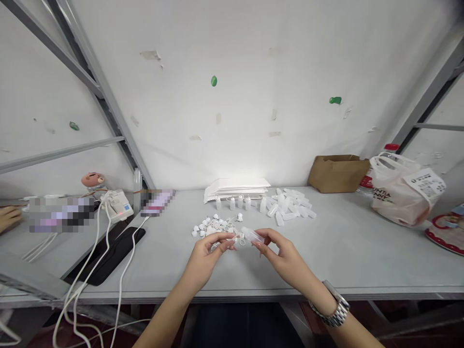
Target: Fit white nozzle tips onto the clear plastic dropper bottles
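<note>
Over the grey table, my left hand (207, 255) pinches a small white cap (238, 237) with a ring loop on it. My right hand (282, 249) has thumb and fingers closed on a small translucent bottle (254, 236), tilted with its neck towards the cap. Cap and bottle are very close together; whether they touch I cannot tell. Just beyond my left hand lies a pile of white ringed caps (212, 226). Several small bottles (232, 203) stand upright in a row behind it. Farther right, many more loose bottles (290, 203) lie in a heap.
A stack of white flat packs (239, 186) rests against the wall. To the right are a brown cardboard box (339, 174) and a plastic bag (398, 193). At left, white cables (105, 246) run past a black power bank-like slab (119, 256). Another person's hand (10, 217) shows far left.
</note>
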Tool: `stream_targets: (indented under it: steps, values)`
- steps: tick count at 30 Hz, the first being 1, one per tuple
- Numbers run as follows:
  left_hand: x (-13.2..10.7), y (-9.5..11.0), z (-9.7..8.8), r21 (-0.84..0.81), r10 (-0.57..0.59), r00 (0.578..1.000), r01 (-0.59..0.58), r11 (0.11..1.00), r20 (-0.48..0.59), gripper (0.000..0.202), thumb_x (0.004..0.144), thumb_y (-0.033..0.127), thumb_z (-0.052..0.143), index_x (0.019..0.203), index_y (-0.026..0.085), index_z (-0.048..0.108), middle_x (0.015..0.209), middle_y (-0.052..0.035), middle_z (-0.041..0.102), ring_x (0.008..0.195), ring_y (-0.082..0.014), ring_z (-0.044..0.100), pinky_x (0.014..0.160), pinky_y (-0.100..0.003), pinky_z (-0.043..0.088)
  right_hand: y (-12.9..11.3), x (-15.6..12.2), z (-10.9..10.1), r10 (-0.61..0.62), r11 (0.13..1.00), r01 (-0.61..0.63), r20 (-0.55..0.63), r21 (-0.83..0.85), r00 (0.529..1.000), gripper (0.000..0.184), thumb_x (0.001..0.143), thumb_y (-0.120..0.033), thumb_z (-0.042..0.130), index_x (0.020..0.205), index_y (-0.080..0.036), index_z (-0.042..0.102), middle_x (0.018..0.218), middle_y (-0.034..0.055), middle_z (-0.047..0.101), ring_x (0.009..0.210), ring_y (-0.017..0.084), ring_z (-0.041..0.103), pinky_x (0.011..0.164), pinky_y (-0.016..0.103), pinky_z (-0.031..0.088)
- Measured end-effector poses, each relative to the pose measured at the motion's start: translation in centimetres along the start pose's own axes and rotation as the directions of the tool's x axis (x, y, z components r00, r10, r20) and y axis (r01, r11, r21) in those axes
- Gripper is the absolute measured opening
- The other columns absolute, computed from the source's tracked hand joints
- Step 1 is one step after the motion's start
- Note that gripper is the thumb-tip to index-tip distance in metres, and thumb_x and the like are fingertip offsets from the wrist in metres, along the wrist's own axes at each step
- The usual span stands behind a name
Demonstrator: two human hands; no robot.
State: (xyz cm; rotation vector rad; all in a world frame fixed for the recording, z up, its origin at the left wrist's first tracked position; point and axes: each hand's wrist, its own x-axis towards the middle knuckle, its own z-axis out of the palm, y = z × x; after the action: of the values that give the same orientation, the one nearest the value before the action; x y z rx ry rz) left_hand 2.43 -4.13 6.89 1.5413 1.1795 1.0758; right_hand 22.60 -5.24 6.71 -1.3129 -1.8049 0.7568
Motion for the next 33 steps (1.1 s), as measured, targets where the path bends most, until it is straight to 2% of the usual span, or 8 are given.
stream_targets:
  steps: [4,12,26,30,33]
  values:
    - [-0.18,0.26,0.23,-0.027,0.008,1.0,-0.008,1.0,-0.011,0.019,0.076,0.033,0.059,0.086,0.02,0.069,0.083,-0.0033,0.072,0.082,-0.0194,0.065,0.081,-0.031,0.05,-0.36,-0.13,-0.13,0.011,0.999,-0.012,0.033,0.04,0.999,0.024,0.085,-0.037,0.05,0.101,-0.022,0.059,0.087,0.003,0.064,0.077,0.017,0.059,0.073,0.03,0.048]
    - [-0.02,-0.09,0.08,-0.026,0.029,0.999,-0.03,0.999,-0.046,0.019,0.078,0.033,0.058,0.085,0.02,0.068,0.082,-0.0027,0.071,0.08,-0.0185,0.065,0.082,-0.031,0.048,-0.42,-0.11,-0.22,0.02,0.999,-0.021,0.028,0.037,0.999,0.025,0.085,-0.038,0.052,0.1,-0.021,0.061,0.088,0.0031,0.063,0.077,0.016,0.058,0.076,0.029,0.047]
    - [0.09,-0.33,0.3,-0.027,0.025,0.999,-0.026,0.999,-0.041,0.015,0.078,0.032,0.058,0.084,0.019,0.063,0.072,-0.0018,0.067,0.079,-0.0195,0.064,0.085,-0.035,0.044,0.07,-0.45,0.27,0.008,1.0,-0.009,0.092,0.011,0.996,0.031,0.084,-0.044,0.053,0.105,-0.022,0.059,0.092,0.0043,0.063,0.084,0.019,0.058,0.083,0.035,0.044]
    - [0.01,-0.17,0.23,-0.017,0.048,0.998,-0.049,0.999,-0.046,0.021,0.078,0.032,0.06,0.096,0.021,0.063,0.067,0.0012,0.065,0.081,-0.0184,0.063,0.09,-0.035,0.04,-0.09,-0.49,0.17,0.012,0.997,-0.024,0.152,0.079,0.988,0.029,0.084,-0.042,0.055,0.104,-0.021,0.06,0.086,0.003,0.061,0.082,0.019,0.056,0.082,0.035,0.043]
    - [0.02,-0.1,0.11,0.002,0.064,0.997,-0.064,0.998,-0.04,0.019,0.079,0.034,0.059,0.09,0.021,0.067,0.076,-0.0011,0.067,0.082,-0.0182,0.062,0.085,-0.031,0.043,0.1,-0.23,0.18,0.01,0.966,-0.07,0.235,0.248,0.972,0.028,0.084,-0.041,0.056,0.102,-0.02,0.061,0.078,0.0011,0.06,0.074,0.016,0.056,0.077,0.033,0.044]
